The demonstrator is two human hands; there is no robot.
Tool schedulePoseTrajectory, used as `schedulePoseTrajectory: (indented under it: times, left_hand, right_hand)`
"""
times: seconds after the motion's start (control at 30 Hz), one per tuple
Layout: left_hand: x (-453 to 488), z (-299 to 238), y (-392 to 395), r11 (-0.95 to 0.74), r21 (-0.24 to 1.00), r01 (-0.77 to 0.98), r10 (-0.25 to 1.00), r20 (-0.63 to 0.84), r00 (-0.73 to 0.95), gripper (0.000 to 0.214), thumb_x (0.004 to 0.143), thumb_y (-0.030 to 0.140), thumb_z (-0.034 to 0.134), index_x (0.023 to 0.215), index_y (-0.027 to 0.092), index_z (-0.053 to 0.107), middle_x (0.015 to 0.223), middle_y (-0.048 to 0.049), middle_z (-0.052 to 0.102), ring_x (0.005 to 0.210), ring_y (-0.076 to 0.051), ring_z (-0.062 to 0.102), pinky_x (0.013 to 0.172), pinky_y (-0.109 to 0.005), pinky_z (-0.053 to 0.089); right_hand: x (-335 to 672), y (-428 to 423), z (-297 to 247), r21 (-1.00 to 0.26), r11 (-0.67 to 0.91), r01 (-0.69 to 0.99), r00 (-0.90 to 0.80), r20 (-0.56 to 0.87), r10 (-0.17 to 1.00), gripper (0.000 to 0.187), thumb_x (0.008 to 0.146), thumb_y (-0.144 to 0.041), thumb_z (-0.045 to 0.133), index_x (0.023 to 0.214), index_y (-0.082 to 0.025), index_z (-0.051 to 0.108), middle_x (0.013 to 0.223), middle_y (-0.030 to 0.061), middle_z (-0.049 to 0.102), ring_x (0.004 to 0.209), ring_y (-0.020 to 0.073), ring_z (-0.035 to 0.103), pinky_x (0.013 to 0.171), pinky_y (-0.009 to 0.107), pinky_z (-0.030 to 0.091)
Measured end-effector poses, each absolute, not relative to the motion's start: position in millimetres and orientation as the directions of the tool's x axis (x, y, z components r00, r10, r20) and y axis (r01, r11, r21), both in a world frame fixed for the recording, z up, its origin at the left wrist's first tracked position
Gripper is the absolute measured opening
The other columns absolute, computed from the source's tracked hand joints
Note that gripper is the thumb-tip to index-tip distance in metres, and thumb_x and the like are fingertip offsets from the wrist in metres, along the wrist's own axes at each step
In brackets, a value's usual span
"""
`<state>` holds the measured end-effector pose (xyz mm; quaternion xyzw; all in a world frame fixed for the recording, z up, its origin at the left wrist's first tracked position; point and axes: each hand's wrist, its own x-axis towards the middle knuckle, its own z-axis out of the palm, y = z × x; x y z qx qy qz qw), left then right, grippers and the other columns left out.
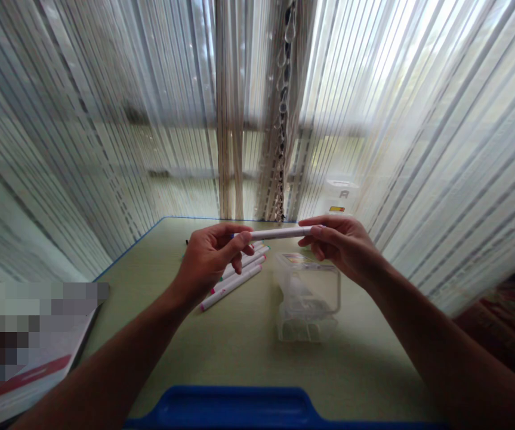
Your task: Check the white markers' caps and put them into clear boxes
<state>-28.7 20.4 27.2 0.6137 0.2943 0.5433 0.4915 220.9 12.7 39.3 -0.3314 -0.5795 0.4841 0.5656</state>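
Note:
A white marker (279, 233) is held nearly level above the table, one end in each hand. My left hand (215, 254) pinches its left end, where a bit of blue shows. My right hand (340, 242) grips the opposite end between thumb and fingers. Below and partly behind my left hand lie several white markers (233, 288) with coloured ends, side by side at a slant. A clear plastic case (308, 292) stands on the table below my right hand; its lid looks raised, though the details are blurred.
The pale green table (239, 358) has a blue rim with a raised blue section (239, 406) at the near edge. A flat printed item (37, 370), partly pixelated, is at the left. String curtains (185, 119) hang behind, with a white box (340, 197) at the back right.

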Motion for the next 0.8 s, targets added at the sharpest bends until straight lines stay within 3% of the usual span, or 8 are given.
schedulePoseTrajectory:
  times: [0.27,0.6,0.8]
  left_hand:
    - [-25.7,31.1,16.3,-0.384,0.92,-0.071,0.893,0.39,0.225,0.024,0.075,0.03,0.081,0.082,0.01,0.069,0.064,-0.0013,0.068,0.042,-0.007,0.056,0.041,-0.018,0.046]
    - [-26.3,30.4,12.8,-0.43,0.903,0.022,0.879,0.413,0.24,0.025,0.075,0.029,0.081,0.088,0.01,0.071,0.059,0.0012,0.065,0.042,-0.007,0.056,0.039,-0.015,0.044]
    - [-25.7,31.1,11.9,-0.414,0.91,0.023,0.888,0.397,0.233,0.026,0.075,0.032,0.081,0.088,0.01,0.073,0.059,-0.0008,0.067,0.042,-0.008,0.055,0.04,-0.017,0.044]
  right_hand:
    - [216.5,11.7,40.0,-0.941,0.314,-0.126,-0.111,0.328,0.938,0.022,0.068,-0.03,0.087,0.084,-0.017,0.079,0.062,0.0067,0.074,0.04,0.0061,0.055,0.038,0.015,0.043]
    - [214.8,11.4,40.6,-0.937,0.348,-0.028,-0.108,0.349,0.931,0.021,0.068,-0.032,0.087,0.071,-0.014,0.076,0.06,0.0035,0.07,0.041,0.0051,0.052,0.037,0.015,0.037]
    - [214.9,9.6,39.9,-0.941,0.338,-0.029,-0.073,0.339,0.938,0.028,0.063,-0.032,0.09,0.081,-0.015,0.077,0.059,0.002,0.069,0.042,0.0067,0.053,0.04,0.018,0.041]
